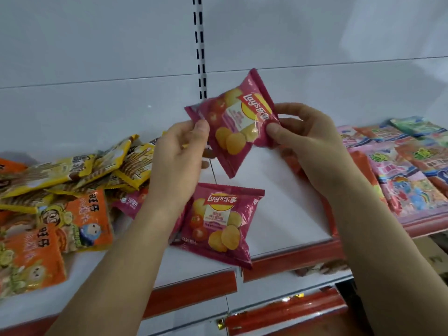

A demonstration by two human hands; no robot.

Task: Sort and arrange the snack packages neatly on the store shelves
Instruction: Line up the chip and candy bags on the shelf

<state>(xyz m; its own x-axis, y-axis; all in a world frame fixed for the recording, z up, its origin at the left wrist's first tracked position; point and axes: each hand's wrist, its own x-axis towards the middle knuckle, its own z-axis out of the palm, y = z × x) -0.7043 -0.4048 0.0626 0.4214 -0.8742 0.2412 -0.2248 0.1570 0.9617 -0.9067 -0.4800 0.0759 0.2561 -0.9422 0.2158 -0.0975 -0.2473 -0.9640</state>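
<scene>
One view only, from a camera worn on the person's head, looking forward and down along both forearms at a white store shelf (278,170). It sits close: the left hand (177,151) and right hand (308,141) fill the middle of the frame, holding a Lay's chip bag (240,124) between them, tilted, above the shelf. The wide lens bows the shelf's red front edge (291,258) near the bottom and leans the slotted upright (200,44) on the far back panel. Heaped snack packs (72,190) reach the left border, flat ones (400,170) the right. A lower shelf edge shows at the near bottom right.
</scene>
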